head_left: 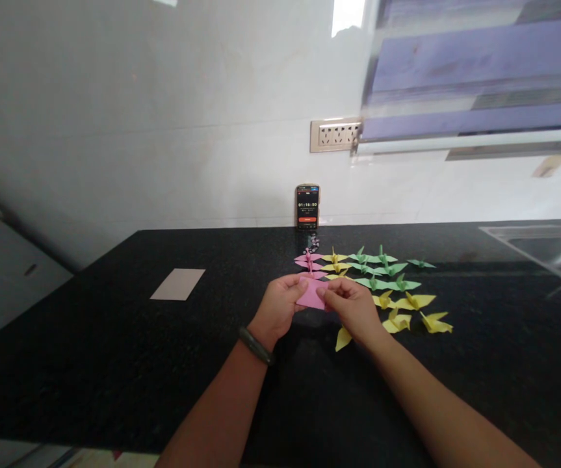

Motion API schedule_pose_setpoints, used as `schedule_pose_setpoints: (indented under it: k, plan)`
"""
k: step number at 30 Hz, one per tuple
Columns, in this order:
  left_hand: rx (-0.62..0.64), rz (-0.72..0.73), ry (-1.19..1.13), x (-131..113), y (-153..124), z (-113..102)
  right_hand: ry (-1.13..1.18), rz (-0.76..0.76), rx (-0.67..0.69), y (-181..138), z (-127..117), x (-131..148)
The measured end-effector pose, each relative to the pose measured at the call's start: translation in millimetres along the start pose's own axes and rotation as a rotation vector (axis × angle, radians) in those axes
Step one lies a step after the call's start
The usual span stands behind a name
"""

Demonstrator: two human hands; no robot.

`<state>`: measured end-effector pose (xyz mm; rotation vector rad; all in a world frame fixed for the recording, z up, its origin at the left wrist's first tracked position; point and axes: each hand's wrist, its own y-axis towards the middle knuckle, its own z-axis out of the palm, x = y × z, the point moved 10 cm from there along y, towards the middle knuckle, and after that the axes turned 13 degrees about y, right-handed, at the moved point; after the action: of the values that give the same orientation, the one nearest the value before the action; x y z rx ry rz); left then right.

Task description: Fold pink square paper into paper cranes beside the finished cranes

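Between my two hands is a small folded piece of pink paper (312,294), held above the dark countertop. My left hand (283,300) grips its left side, thumb on top. At the right edge, my right hand (351,304) pinches the paper between thumb and fingers. Just beyond lie pink paper cranes (308,258), partly hidden by my hands. Beside them are yellow paper cranes (335,259) and green paper cranes (380,268) in rough rows. More yellow cranes (414,301) lie to the right of my right hand, one partly covered by it.
A stack or sheet of pale paper (177,285) lies on the black countertop (114,364) at the left. A phone (307,207) showing a timer leans against the wall. A sink (553,250) is at the far right, and a socket panel (335,134) is on the wall.
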<state>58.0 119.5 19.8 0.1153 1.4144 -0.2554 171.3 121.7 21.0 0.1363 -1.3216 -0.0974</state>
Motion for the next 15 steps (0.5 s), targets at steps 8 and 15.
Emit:
schedule_pose_setpoints:
  k: [8,15]
  plan:
    - [0.036,-0.04,0.066,-1,-3,1,-0.286,-0.226,-0.016,-5,-2,24]
    - [0.146,-0.044,0.055,-3,-4,6,-0.498,-0.588,0.306,-21,28,59]
